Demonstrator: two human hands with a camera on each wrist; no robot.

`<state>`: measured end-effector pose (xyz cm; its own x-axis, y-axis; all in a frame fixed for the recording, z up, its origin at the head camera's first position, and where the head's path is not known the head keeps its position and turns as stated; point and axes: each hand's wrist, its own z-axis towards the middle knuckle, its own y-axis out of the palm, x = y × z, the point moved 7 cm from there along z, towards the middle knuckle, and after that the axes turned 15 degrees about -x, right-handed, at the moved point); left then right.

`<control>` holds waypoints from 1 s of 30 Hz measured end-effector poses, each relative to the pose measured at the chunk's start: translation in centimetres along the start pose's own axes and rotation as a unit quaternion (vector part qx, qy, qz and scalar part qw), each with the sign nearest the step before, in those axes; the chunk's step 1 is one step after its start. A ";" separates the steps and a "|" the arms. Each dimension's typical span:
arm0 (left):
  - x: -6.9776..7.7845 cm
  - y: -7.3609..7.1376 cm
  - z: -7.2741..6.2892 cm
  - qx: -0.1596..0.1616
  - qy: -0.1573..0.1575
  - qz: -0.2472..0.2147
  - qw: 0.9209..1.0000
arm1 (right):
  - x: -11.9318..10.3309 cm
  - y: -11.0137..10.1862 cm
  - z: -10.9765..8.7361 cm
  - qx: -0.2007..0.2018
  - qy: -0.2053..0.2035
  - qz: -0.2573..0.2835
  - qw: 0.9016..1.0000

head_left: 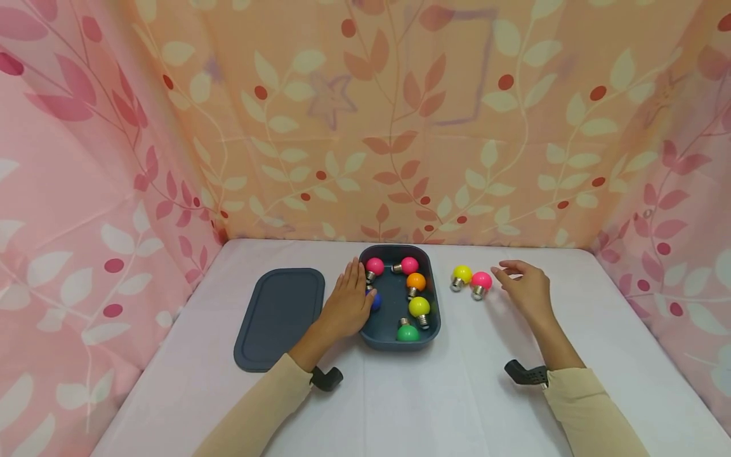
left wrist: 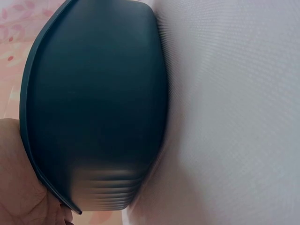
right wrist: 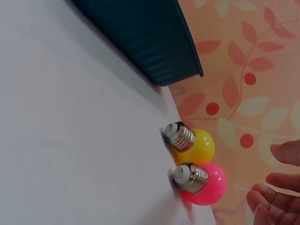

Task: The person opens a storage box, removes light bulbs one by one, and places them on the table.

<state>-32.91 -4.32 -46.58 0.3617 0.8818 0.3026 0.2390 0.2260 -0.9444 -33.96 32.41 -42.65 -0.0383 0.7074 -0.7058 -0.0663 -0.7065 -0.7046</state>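
My left hand (head_left: 346,303) rests along the left rim of a dark blue-grey container (head_left: 394,344), fingers straight and thumb over the inside. Inside lie small round bulbs with metal screw bases: two pink ones, including the pink bulb (head_left: 409,264), an orange bulb (head_left: 416,281), a yellow bulb (head_left: 419,306), a green bulb (head_left: 408,333) and a blue bulb (head_left: 375,301) partly hidden by the thumb. On the table to the right, another yellow bulb (head_left: 462,274) and pink bulb (head_left: 482,280) sit side by side. My right hand (head_left: 526,287), holding nothing, hovers just right of that pink bulb, fingers loosely bent.
A flat dark lid (head_left: 280,320) lies left of the container on the white-covered table (head_left: 434,406). Floral curtains (head_left: 371,127) hang behind the table and along both sides.
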 end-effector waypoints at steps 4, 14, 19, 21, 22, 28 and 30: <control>0.1 0.0 -0.1 -0.003 0.000 0.000 1.000 | -1.1 0.2 -0.4 -0.009 -0.003 0.001 1.000; 0.1 0.2 0.1 -0.005 0.000 -0.004 1.000 | -3.5 1.5 -1.1 -0.030 -0.034 0.000 0.999; 0.1 0.2 0.1 -0.001 -0.001 -0.002 1.000 | -4.9 2.6 -1.3 -0.050 -0.061 0.004 0.997; 0.1 0.1 0.1 0.000 -0.001 -0.002 1.000 | -5.4 3.0 -1.4 -0.062 -0.070 0.014 0.996; 0.1 0.1 0.1 0.000 -0.001 -0.001 1.000 | -5.7 3.3 -1.5 -0.068 -0.075 0.020 0.995; 0.0 -0.1 0.1 -0.003 0.000 -0.008 1.000 | -7.6 4.8 -2.2 -0.096 -0.117 0.025 0.988; 0.1 -0.1 0.0 -0.004 0.002 -0.013 1.000 | -8.4 5.4 -2.6 -0.111 -0.124 0.013 0.986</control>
<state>-32.93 -4.27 -46.47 0.3584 0.8741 0.3279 0.2554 0.2460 -0.9350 -31.39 22.61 -40.74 -0.2824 0.6526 -0.7031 0.1560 -0.6919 -0.7049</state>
